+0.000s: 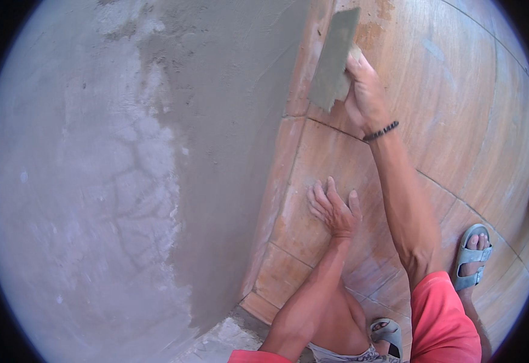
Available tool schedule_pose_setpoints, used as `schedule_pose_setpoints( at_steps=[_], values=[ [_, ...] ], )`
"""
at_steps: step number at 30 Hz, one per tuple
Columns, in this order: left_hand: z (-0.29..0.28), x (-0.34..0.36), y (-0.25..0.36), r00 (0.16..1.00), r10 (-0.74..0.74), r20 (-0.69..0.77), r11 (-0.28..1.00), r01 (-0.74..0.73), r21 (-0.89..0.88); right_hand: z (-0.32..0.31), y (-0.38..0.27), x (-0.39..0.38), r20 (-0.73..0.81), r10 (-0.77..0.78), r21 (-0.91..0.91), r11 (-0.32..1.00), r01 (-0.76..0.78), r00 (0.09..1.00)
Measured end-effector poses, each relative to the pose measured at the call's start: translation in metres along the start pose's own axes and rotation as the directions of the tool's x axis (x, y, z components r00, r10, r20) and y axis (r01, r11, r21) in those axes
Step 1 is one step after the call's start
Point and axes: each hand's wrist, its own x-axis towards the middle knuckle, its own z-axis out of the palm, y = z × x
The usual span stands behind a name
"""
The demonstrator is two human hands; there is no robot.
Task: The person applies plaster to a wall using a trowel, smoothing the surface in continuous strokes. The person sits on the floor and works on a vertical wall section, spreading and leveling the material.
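My right hand (367,91), a dark beaded bracelet at its wrist, is closed on the handle of a plastering trowel (335,60). The trowel's flat rectangular blade is coated in wet grey mortar and faces the wall, just above the skirting tile. Part of the handle is hidden by the fingers. Lower down, my left hand (335,209) is empty, fingers spread, over the brown floor tiles (313,242); whether it presses on them I cannot tell. Left of both hands, the wall (83,181) carries a band of fresh, darker grey mortar (228,139) along its lower part.
A narrow row of skirting tiles (275,199) runs between wall and floor, with a mortar smear (385,9) near its far end. My sandalled feet, one in a grey-blue sandal (473,257), stand on the tiles. Pale rough concrete (222,342) lies at the near corner.
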Motion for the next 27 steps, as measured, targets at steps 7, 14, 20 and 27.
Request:
schedule_pose_setpoints(
  at_steps=[7, 14, 20, 27],
  values=[
    [0.001, -0.001, -0.013, 0.999, 0.023, -0.034, 0.998, -0.025, -0.062, 0.063, 0.018, -0.029, 0.124, -0.095, -0.428, 0.893, 0.14, 0.988],
    [-0.002, 0.0, -0.003, 0.999, -0.011, 0.04, 1.0, 0.011, -0.01, 0.123, 0.072, -0.198, 0.599, -0.21, -0.552, 0.59, 0.589, 0.772],
    [-0.005, 0.0, -0.003, 0.997, -0.022, 0.071, 1.0, 0.022, 0.0, 0.087, 0.024, -0.201, 0.438, 0.294, -0.336, 0.93, -0.149, 0.85],
    [-0.001, -0.001, 0.0, 0.999, 0.003, 0.032, 1.0, -0.004, 0.013, -0.011, -0.006, -0.027, 0.08, 0.124, 0.298, 0.944, -0.142, 0.989]
  ],
)
